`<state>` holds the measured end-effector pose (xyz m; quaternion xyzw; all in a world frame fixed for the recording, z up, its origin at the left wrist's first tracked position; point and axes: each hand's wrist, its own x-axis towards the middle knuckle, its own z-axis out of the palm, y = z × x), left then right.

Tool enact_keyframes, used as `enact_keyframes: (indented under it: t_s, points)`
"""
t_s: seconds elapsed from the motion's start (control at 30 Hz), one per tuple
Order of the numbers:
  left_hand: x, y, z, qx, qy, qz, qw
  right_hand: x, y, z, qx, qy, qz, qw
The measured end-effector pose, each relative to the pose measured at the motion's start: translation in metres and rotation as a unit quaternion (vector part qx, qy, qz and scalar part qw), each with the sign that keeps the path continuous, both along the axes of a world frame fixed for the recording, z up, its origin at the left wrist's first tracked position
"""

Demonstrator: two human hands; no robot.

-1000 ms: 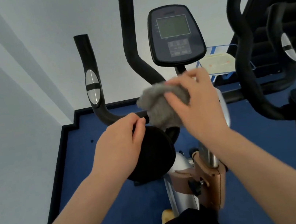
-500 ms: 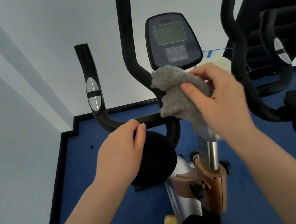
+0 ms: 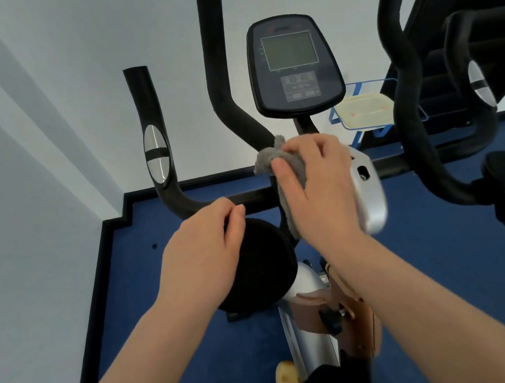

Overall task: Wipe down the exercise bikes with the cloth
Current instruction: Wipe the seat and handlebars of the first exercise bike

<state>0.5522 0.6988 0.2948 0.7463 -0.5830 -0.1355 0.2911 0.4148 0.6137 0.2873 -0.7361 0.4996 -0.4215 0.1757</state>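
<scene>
Nearest the camera, below both forearms, the exercise bike's (image 3: 312,339) silver frame and tan-brown post clamp with a black knob rose from the blue floor (image 3: 176,350). The left hand (image 3: 202,261) lay over a round black pad (image 3: 261,262), its fingers curled down at the horizontal black handlebar (image 3: 255,195); whether they actually gripped the bar could not be told. Just right of it, the right hand (image 3: 316,188) had its fingers and thumb curled round a grey cloth (image 3: 276,161), pressing it against the bike's centre post where the handlebar met it. Part of the cloth stuck out beyond the thumb and part hung below the palm. A silver housing (image 3: 369,193) showed at the right hand's outer edge. Beyond the right hand stood the black console (image 3: 295,67) with its grey screen. Beyond the left hand rose the upright grip with a silver sensor (image 3: 157,153). Further right, a second machine's black handles (image 3: 403,70) stood before the white wall (image 3: 60,56).
</scene>
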Motion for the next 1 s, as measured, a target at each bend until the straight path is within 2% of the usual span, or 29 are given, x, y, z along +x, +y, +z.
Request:
enact_keyframes:
  t_s: [0.13, 0.27, 0.37, 0.5, 0.63, 0.77, 0.9, 1.0]
  points:
    - [0.0, 0.002, 0.0, -0.004, -0.005, 0.01, 1.0, -0.003, 0.024, -0.014, -0.045, 0.04, 0.03, 0.998]
    - [-0.001, 0.001, -0.001, -0.002, -0.004, 0.01, 1.0, -0.006, -0.014, 0.008, -0.03, 0.003, 0.095, 0.995]
    - [0.0, 0.001, 0.0, -0.001, -0.002, 0.013, 1.0, 0.009, -0.038, 0.025, -0.005, -0.014, 0.078, 0.997]
    - [0.0, 0.002, -0.001, -0.003, 0.008, 0.013, 1.0, -0.003, 0.003, -0.004, -0.029, 0.08, 0.023, 0.996]
    - [0.0, 0.001, -0.001, 0.003, -0.001, 0.007, 1.0, -0.018, 0.005, -0.008, 0.003, 0.021, 0.07, 0.997]
    - [0.0, 0.001, 0.0, 0.0, 0.004, 0.005, 1.0, -0.012, 0.014, -0.017, 0.02, -0.092, 0.037, 0.995]
    - [-0.001, 0.002, 0.001, -0.009, -0.002, 0.001, 1.0, -0.023, 0.038, -0.032, 0.0, -0.078, 0.082, 0.994]
    - [0.0, 0.0, 0.0, -0.012, -0.003, -0.003, 1.0, -0.017, 0.023, -0.021, 0.006, -0.088, 0.046, 0.995]
